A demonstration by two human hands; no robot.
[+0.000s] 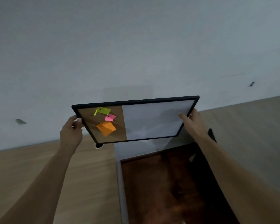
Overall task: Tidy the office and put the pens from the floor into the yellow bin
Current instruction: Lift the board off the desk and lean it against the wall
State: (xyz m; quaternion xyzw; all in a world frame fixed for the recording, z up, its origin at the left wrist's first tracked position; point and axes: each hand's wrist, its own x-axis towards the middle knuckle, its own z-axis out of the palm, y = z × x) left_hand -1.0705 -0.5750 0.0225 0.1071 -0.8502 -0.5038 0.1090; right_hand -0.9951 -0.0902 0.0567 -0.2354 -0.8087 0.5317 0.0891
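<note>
A black-framed board, half cork and half whiteboard, is held up in front of the grey wall, tilted toward me. Its cork half carries a green, a pink and an orange sticky note. My left hand grips the frame's left edge. My right hand grips the right edge, fingers over the white surface. No pens and no yellow bin are in view.
A light wooden desk with a cable hole lies at the left. A second desk surface is at the right, with a dark object on its edge. Reddish-brown floor shows in the gap between them.
</note>
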